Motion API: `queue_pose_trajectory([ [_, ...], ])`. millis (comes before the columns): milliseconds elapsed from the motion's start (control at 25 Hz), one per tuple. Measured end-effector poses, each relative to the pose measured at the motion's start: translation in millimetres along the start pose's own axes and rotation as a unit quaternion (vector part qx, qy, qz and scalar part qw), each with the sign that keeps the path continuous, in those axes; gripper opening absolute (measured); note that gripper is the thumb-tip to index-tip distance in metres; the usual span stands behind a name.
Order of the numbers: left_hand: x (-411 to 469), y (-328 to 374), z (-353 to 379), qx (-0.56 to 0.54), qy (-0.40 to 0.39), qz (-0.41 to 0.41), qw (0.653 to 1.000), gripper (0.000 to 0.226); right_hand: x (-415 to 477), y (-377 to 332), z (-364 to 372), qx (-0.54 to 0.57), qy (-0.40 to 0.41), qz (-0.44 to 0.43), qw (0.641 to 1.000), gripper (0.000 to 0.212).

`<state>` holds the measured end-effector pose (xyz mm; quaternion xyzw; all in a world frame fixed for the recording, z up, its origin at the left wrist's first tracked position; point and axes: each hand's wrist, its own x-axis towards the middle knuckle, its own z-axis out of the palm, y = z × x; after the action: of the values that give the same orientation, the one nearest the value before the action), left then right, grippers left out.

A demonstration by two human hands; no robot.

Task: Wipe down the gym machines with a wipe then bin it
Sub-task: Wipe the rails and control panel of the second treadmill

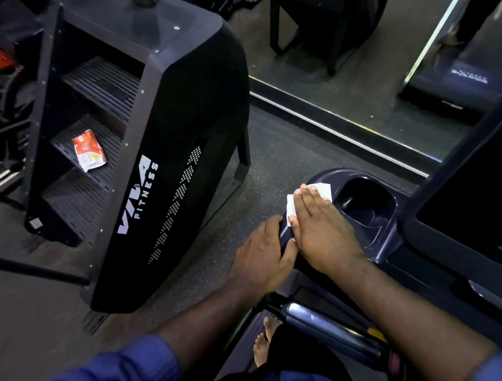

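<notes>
Packaging, a single red-and-white packet (88,150), lay on a step of the black stair machine (188,124), well to the left of both hands. Nearer, the left hand (263,256) had its fingers curled over the near-left edge of the dark console (381,247), gripping it as if to steady it. Just to its right, touching it, the right hand (319,229) lay flat with straight fingers, holding nothing in a grip but pressing the wipe (324,188) down on the console's left wing. White corners showed past the fingertips and at the thumb side.

The wipe looked thin, soft and very light, likely damp. It would bunch or slide under a loose palm, so flat pressure suits wiping, and a pinch at a free corner suits lifting it.

Right of the fingers sat one cup well (366,206), then one dark screen (486,192). Below the right forearm ran one grip bar (328,327).

Count: one wipe, two hands, two machines close by, one packet. No bin was in view.
</notes>
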<state>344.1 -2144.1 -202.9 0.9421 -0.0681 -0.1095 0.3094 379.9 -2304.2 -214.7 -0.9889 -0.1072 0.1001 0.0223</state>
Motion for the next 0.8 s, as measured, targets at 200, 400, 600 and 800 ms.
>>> queue_pose_trajectory([
  [200,1.3,-0.5,1.6,0.002,0.001,-0.009,1.000,0.056,42.0,23.8,-24.9,0.032,0.030,0.147,0.988,0.068],
  [400,-0.5,0.1,-1.3,-0.001,-0.007,-0.003,1.000,0.054,-9.2,-9.3,-14.7,0.047,0.007,0.078,0.996,0.066],
  [600,3.6,-3.6,3.9,-0.006,-0.002,-0.004,1.000,0.052,68.2,52.7,-30.5,0.087,-0.017,0.256,0.963,0.070],
  [800,3.8,-6.0,6.9,-0.014,0.005,-0.003,1.000,0.042,27.0,4.6,-13.9,0.101,0.069,0.143,0.982,0.064],
])
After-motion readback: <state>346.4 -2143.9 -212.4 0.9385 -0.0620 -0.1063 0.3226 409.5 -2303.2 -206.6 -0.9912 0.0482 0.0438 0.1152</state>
